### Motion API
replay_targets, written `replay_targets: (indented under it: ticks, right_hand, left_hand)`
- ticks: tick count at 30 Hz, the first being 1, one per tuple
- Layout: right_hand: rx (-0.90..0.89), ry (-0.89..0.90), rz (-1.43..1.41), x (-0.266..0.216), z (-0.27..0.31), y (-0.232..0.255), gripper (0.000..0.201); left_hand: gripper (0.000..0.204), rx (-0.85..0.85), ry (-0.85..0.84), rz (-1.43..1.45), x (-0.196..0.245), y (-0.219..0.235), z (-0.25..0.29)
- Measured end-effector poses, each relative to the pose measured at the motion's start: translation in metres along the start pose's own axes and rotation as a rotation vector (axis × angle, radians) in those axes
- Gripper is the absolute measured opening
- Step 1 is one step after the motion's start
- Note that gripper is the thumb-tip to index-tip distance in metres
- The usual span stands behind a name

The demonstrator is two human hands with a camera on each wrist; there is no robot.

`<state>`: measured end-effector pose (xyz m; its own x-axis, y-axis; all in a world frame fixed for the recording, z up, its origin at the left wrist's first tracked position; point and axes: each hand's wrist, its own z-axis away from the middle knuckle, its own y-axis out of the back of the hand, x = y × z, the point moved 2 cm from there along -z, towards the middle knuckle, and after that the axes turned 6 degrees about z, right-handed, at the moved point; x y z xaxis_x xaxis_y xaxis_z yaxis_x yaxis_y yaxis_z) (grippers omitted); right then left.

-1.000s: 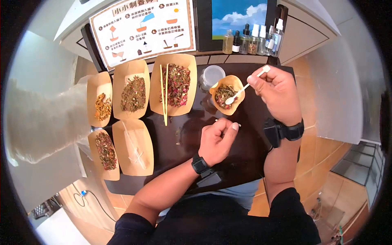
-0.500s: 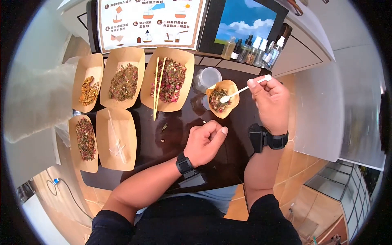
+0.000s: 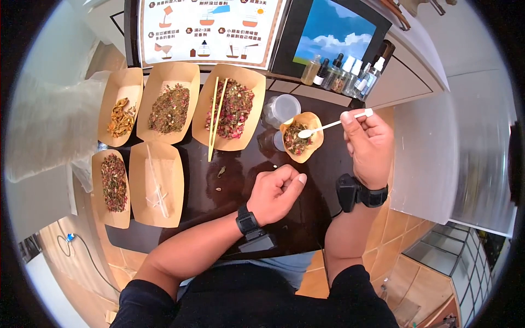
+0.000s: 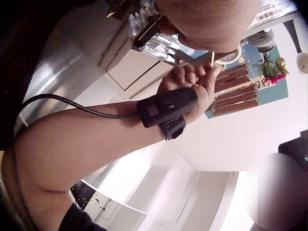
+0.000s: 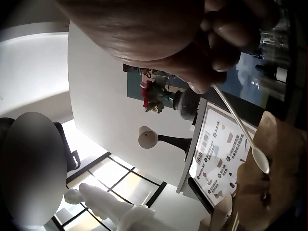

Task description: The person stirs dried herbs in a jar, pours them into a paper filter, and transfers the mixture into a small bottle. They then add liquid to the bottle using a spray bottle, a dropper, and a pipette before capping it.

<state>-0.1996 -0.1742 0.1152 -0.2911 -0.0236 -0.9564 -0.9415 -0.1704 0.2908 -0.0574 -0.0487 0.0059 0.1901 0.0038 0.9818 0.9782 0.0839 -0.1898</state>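
Note:
My right hand pinches the handle of a small white spoon between thumb and fingers. The spoon's bowl lies over dried petals and herbs in a brown paper-lined cup. In the right wrist view the white spoon extends from the fingertips of the right hand. My left hand, fingers curled and thumb against the index finger, is below the cup, with nothing visible in its grip. Part of the left hand fills the top of the left wrist view.
Paper trays of dried material stand at the left, with yellow tongs across one. Another tray holds thin clear droppers. A clear lidded container stands beside the cup, near several small bottles and an instruction sheet.
The head view has shifted. My right hand has lowered a little, and the spoon lies flatter over the cup. The left hand has moved slightly left, away from the cup.

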Motion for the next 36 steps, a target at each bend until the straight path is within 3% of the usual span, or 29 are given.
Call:
replay_targets:
  ticks: [5,8,16,20,36]
  right_hand:
    - [-0.036,0.017,0.004,0.006,-0.002,-0.013,0.012]
    - [0.081,0.038,0.106,0.01,-0.006,-0.007,0.013]
    - [-0.034,0.02,0.004,0.003,0.001,-0.022,0.012]
    - [0.084,0.023,0.11,0.003,-0.001,-0.013,0.013]
    - [0.065,0.029,0.027,0.001,0.001,-0.004,0.011]
  left_hand:
    - [0.028,-0.001,-0.027,-0.03,0.0,0.0,0.0]
    - [0.028,-0.001,-0.02,-0.014,-0.003,0.0,0.0]
    - [0.028,0.001,-0.033,-0.017,0.0,0.0,0.0]
    - [0.028,-0.011,-0.021,-0.017,0.001,0.001,0.0]
    - [0.026,-0.032,0.051,-0.014,0.004,0.003,0.0]
